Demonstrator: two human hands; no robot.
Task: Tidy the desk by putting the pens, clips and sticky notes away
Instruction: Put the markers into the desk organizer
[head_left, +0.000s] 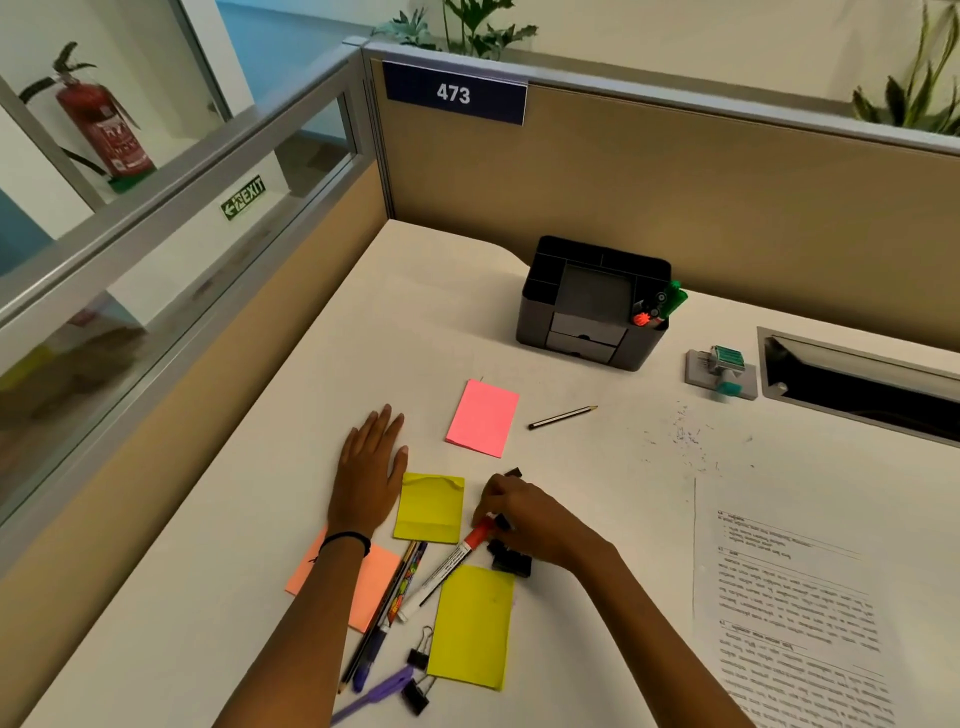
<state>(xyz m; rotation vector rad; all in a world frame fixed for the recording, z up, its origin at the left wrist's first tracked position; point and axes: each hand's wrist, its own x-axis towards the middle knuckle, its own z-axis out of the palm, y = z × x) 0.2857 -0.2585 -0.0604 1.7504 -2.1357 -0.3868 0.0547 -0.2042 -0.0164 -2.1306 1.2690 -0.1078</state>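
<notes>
1 view only: a wide-angle camera worn at head height, looking forward and steeply down across the white desk (597, 467). It sits close over the near edge, so both forearms enter from the bottom and the left hand (370, 467) and right hand (511, 512) lie mid-frame. The far partition (675, 208) closes the top, its lines bowed by the lens

The blue plate (455, 93) on the partition reads "473"; the green sign (244, 197) reads "EXIT".
</notes>
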